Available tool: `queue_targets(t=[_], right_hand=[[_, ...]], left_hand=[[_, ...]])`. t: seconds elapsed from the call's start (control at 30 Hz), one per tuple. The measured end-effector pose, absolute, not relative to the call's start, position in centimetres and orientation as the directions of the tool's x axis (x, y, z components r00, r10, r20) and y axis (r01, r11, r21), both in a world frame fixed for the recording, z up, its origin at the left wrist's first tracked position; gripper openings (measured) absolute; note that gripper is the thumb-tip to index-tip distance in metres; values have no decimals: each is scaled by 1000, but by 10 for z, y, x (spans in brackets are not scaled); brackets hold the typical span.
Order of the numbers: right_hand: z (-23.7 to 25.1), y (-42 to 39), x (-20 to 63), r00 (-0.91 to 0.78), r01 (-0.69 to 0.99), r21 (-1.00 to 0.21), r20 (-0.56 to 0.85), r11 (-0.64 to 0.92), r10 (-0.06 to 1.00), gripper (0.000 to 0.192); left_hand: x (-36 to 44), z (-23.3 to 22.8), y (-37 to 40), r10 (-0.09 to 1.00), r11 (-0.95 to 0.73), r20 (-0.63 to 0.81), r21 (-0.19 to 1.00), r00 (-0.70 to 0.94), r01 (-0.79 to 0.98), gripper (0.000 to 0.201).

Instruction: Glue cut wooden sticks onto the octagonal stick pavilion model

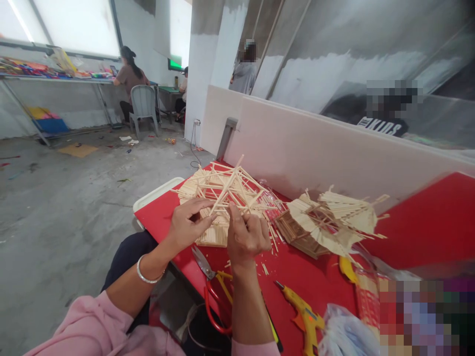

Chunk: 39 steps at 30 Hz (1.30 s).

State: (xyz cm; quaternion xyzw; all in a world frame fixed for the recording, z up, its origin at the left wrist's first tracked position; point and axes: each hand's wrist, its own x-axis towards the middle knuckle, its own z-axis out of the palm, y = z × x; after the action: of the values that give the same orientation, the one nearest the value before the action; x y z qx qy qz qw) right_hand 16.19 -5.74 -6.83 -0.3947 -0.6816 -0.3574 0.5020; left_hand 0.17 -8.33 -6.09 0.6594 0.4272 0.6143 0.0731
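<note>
A model built of thin wooden sticks (241,173) stands on the red table before me, with an open lattice of crossed sticks on top. My left hand (191,220) is at its near left side, thumb and forefinger closed on a slanting stick. Beside it my right hand (248,235) is curled, thumb and forefinger pinching a stick at the lattice's near edge; its other fingers hide part of the model. Below the hands lie red-handled scissors (204,264), partly behind my right forearm. A yellow glue gun (302,314) rests to the right.
A second stick model (330,217) stands on the right of the red table (311,277). Loose sticks and offcuts lie between the models. A plastic bag (345,331) is at the near right. A pale board (315,153) rises along the table's back. Several people are farther off.
</note>
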Motion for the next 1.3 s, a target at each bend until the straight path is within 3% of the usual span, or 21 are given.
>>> queue_targets(t=[0.67, 1.03, 1.17, 1.3], right_hand=[[-61, -57, 160, -198, 881, 102, 966, 462, 165, 54], [-63, -60, 162, -215, 899, 99, 949, 427, 231, 30], [-62, -77, 167, -159, 904, 25, 946, 428, 282, 27], [-71, -101, 176, 18, 884, -159, 951, 439, 308, 15]], left_hand=[[2, -62, -84, 667, -619, 737, 629, -107, 470, 19], [3, -63, -86, 701, -575, 700, 669, -139, 471, 19], [0, -64, -91, 721, -559, 678, 692, -144, 457, 25], [-7, -65, -100, 727, -562, 666, 717, -167, 412, 29]])
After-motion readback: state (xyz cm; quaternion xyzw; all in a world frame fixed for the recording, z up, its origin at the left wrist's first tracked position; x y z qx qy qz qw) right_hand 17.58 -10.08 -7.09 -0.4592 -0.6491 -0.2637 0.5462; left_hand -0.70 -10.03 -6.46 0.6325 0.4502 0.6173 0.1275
